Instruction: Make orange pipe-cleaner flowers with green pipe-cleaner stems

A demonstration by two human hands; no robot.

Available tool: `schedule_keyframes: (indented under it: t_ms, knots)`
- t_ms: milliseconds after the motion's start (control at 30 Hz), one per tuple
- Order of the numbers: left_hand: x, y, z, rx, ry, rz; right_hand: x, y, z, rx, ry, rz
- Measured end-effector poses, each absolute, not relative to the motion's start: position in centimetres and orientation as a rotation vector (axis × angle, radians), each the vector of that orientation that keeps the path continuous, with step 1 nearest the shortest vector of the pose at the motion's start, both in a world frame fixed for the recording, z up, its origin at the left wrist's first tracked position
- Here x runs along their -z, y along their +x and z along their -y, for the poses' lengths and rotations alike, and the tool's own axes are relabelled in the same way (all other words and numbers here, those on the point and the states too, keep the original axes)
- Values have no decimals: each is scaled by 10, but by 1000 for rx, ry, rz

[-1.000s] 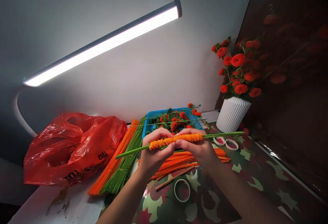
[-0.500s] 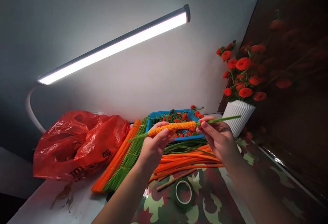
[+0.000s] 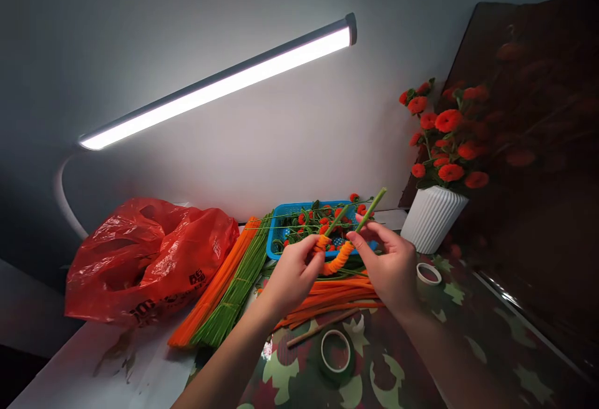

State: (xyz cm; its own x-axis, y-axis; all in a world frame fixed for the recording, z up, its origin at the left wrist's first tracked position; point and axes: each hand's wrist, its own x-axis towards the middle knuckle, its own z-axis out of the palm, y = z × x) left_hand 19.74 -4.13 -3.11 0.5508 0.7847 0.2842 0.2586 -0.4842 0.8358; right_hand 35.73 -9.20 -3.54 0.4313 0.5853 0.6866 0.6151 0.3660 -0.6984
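An orange coil (image 3: 337, 260) wound on a green stem is bent into a U, its curve hanging down between my hands. Both green stem ends (image 3: 374, 208) point up and to the right. My left hand (image 3: 296, 270) pinches the coil's left end between thumb and fingers. With thumb and fingertips, my right hand (image 3: 387, 260) grips the other side, where the coil meets the green stem. Behind the hands sits a blue basket (image 3: 272, 232) of small red flowers with green stems. Orange strips (image 3: 327, 297) lie on the table below the hands.
Bundles of orange stems (image 3: 216, 284) and green stems (image 3: 238, 290) lie left of the basket, beside a red plastic bag (image 3: 154, 259). Nearer are a tape roll (image 3: 336, 351) and a thin stick (image 3: 322, 327). Another roll (image 3: 428, 274) lies near the white vase (image 3: 433, 219). A lamp (image 3: 219, 88) hangs above.
The coiled piece was nearly straight and level; now it is bent into a U with its ends up. My hands have drawn closer together, and the roll near the vase has come into fuller view.
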Motion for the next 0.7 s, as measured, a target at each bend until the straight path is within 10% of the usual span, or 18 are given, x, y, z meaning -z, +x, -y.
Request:
schedule_keyframes:
  t_ms: [200, 700]
  knots:
    - [22, 196, 53, -583, 2349, -776, 35, 363, 90, 528, -1215, 1568]
    - [27, 191, 39, -1063, 2053, -934, 24, 404, 88, 279, -1286, 2042]
